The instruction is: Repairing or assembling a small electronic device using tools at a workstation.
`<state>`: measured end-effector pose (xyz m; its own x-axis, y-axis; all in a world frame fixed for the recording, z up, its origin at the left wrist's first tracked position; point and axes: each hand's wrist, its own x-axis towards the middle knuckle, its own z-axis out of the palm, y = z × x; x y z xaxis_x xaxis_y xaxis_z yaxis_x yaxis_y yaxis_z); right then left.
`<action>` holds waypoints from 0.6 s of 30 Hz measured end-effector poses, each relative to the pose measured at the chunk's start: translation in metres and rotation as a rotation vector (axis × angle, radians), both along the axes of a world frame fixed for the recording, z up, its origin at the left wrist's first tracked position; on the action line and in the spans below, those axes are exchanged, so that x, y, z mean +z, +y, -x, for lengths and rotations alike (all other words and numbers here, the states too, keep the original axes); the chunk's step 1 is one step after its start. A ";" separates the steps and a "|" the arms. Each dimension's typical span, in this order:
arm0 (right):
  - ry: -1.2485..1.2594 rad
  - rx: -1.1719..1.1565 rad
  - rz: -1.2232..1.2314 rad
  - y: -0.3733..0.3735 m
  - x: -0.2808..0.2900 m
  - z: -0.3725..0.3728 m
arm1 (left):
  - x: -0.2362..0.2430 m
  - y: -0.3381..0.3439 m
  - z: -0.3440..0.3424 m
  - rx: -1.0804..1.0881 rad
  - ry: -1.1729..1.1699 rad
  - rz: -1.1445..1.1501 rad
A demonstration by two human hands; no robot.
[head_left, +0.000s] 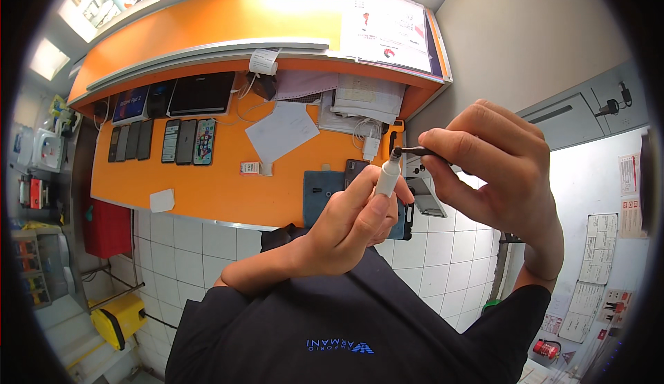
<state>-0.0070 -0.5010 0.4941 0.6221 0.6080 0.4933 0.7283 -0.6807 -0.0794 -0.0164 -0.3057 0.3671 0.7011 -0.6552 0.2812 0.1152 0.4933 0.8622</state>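
Observation:
My left hand (349,221) is wrapped round a slim white tube (387,179), held tilted upward above the near right part of the orange desk. A small dark piece sits at the tube's upper end. My right hand (494,163) pinches a thin dark tool (415,151), its tip touching or very close to that dark end; its exact kind is too small to make out. Beneath my left hand lies a blue-grey mat (315,208) with a small black piece (317,192) on it. A dark phone (356,167) is partly hidden behind my left fingers.
Several phones (185,142) lie in rows on the desk's left. White paper (282,132), a small red-and-white box (250,167) and a white charger (371,147) rest farther right. An orange raised shelf (207,17) runs along the back. A yellow case (117,322) stands at lower left.

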 end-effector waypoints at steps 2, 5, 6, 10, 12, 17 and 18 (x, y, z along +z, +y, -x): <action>0.004 -0.001 0.005 0.000 0.000 0.000 | 0.001 0.001 -0.001 -0.008 0.000 -0.004; -0.002 -0.005 0.006 0.000 0.001 0.001 | 0.004 0.001 -0.002 -0.036 0.052 0.040; -0.004 -0.003 0.007 0.000 0.000 0.001 | 0.003 0.002 -0.002 -0.036 0.029 0.017; -0.013 0.010 0.005 -0.001 -0.001 -0.001 | 0.001 0.002 -0.002 -0.024 -0.005 0.000; -0.005 -0.003 0.000 -0.001 0.000 0.000 | 0.000 -0.001 -0.002 -0.019 -0.011 0.018; 0.006 -0.020 -0.023 -0.002 -0.001 0.001 | -0.002 -0.001 -0.002 0.021 -0.057 0.046; 0.005 -0.019 -0.025 -0.002 -0.001 0.001 | -0.002 -0.001 -0.002 0.041 -0.080 0.011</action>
